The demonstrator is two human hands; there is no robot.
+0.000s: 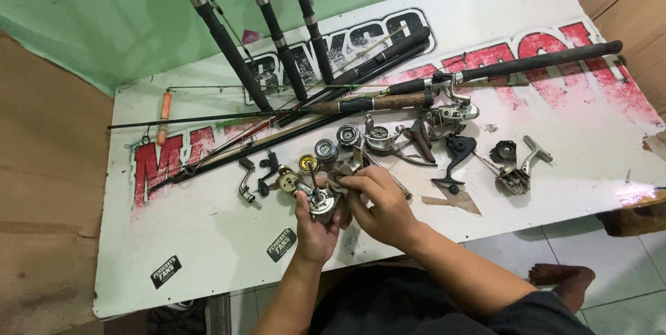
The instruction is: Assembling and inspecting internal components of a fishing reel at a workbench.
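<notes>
Your left hand (316, 227) gripped metal reel body (323, 204) from below, fingers closed round it. Your right hand (378, 203) pinched small cloth (341, 172) against reel's top. Loose reel parts (326, 148) lay just beyond grip.

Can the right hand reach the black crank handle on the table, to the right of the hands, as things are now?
Probably yes. The black crank handle lies in the open just right of the right hand, with only bare table between. But that hand is now pinching a small cloth against the reel body.
</notes>
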